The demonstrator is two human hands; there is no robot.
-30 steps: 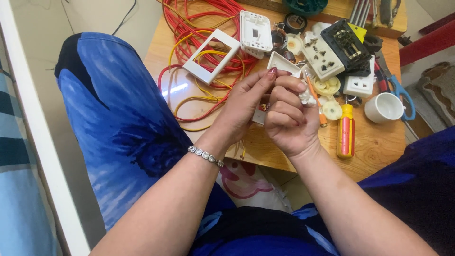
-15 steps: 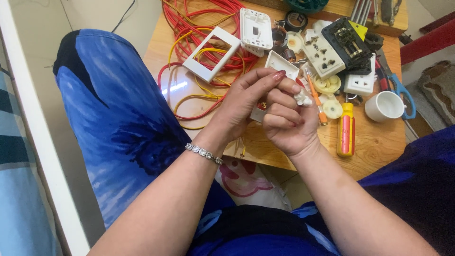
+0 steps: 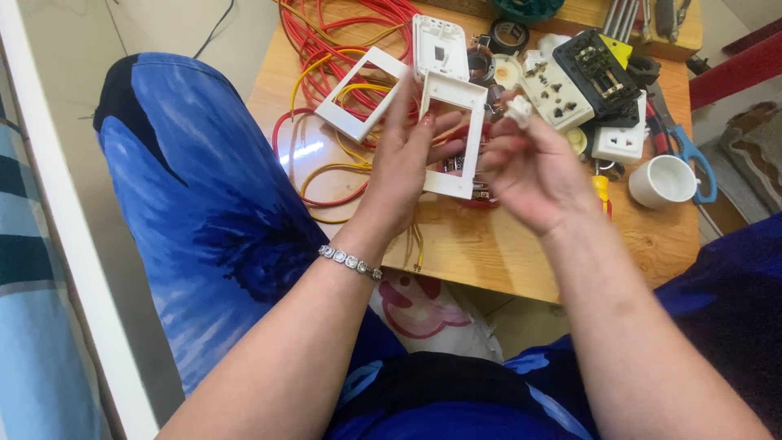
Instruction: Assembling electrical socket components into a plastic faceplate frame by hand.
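Note:
My left hand (image 3: 405, 167) holds a white rectangular switch frame (image 3: 453, 135) upright by its left edge, above the small wooden table (image 3: 489, 244). My right hand (image 3: 529, 167) is just to the right of the frame and pinches a small white socket module (image 3: 516, 108) between thumb and fingertips. The two hands are a little apart. A silver bracelet (image 3: 349, 261) sits on my left wrist. A second white frame (image 3: 358, 92) lies flat on the table beyond my left hand.
Red and yellow wires (image 3: 326, 49) tangle over the table's far left. White socket plates (image 3: 562, 91), a black socket block (image 3: 599, 65), tape rolls (image 3: 511, 33), blue-handled scissors (image 3: 692, 155), a white cup (image 3: 661, 179) and an orange-handled screwdriver (image 3: 601, 191) crowd the right. My blue-clad knee (image 3: 187, 187) is left.
My hands, clasped together over a part before, have pulled apart. The left now holds the white frame up in view, and the right has come away with the small white module.

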